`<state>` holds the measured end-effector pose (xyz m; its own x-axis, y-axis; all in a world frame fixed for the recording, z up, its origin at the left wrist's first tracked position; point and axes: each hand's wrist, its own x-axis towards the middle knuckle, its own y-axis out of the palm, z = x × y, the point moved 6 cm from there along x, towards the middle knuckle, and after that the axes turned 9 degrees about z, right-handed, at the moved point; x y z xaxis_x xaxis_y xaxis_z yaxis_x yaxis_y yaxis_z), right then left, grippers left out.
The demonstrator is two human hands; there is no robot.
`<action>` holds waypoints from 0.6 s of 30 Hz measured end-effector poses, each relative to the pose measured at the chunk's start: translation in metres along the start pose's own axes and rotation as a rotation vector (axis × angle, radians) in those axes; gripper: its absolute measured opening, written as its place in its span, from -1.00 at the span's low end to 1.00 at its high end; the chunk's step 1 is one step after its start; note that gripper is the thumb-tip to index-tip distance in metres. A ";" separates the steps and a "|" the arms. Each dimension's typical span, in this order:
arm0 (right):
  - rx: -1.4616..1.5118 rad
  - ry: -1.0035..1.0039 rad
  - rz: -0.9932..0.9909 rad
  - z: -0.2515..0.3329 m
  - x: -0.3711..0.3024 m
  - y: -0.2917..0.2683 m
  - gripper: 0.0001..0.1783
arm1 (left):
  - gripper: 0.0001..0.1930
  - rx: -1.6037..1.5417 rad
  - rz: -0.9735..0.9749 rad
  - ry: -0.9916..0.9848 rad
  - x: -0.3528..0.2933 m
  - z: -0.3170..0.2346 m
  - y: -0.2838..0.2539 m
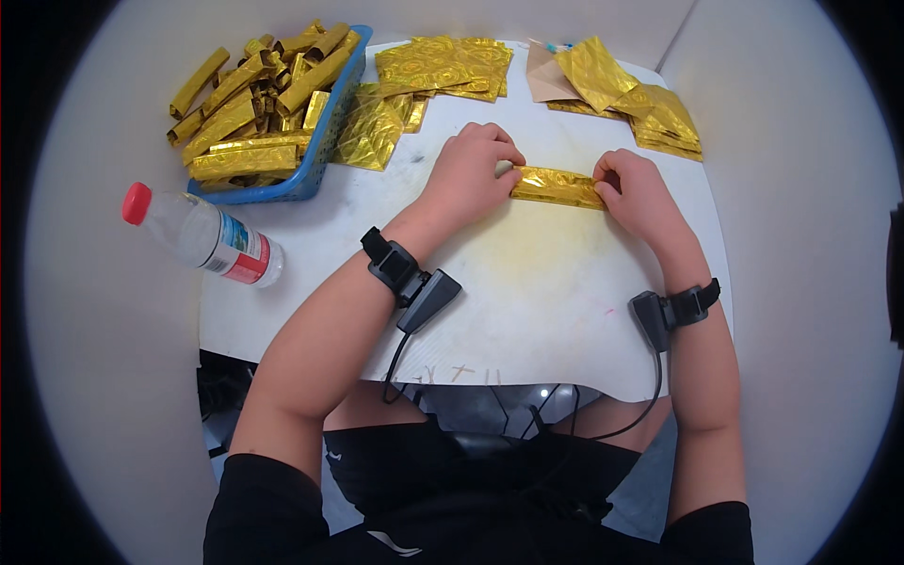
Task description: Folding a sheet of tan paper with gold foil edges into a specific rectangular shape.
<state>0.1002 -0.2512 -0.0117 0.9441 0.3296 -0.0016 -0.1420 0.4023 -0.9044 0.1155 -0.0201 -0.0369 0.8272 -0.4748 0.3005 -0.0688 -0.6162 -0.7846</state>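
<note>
A strip of folded gold foil paper (557, 186) lies crosswise on the white table, between my two hands. My left hand (474, 171) pinches its left end, thumb and fingers closed on it. At the other end my right hand (633, 193) has its thumb and fingertips closed on the strip's right end. Beyond my left hand, flat sheets of gold foil paper (443, 68) lie in a stack, with another loose gold sheet (369, 130) beside the basket. More gold sheets (667, 121) lie behind my right hand.
A blue plastic basket (325, 160) heaped with folded gold foil pieces (250, 104) stands at the far left. Nearer on that side is a clear bottle (209, 235) with a red cap. Pale walls (800, 235) enclose the table (527, 320). Cables hang from the black wrist devices (414, 287).
</note>
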 end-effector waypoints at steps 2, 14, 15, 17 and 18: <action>0.038 -0.039 -0.004 0.001 -0.002 0.000 -0.89 | -0.85 -0.006 0.034 -0.001 -0.001 -0.001 -0.001; 0.468 -0.180 -0.162 -0.010 -0.016 -0.008 -0.89 | -0.86 -0.383 -0.209 -0.028 -0.017 -0.012 -0.021; 0.477 -0.214 -0.161 -0.009 -0.017 -0.009 -0.89 | -0.86 -0.388 -0.206 -0.023 -0.018 -0.013 -0.022; 0.466 -0.253 -0.180 -0.006 -0.020 -0.013 -0.88 | -0.86 -0.393 -0.197 -0.014 -0.018 -0.015 -0.024; 0.455 -0.294 -0.193 -0.003 -0.021 -0.014 -0.87 | -0.86 -0.387 -0.119 -0.013 -0.017 -0.015 -0.021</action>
<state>0.0833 -0.2665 0.0001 0.8526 0.4112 0.3225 -0.1503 0.7840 -0.6022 0.0948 -0.0090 -0.0172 0.8490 -0.3790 0.3682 -0.1746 -0.8588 -0.4816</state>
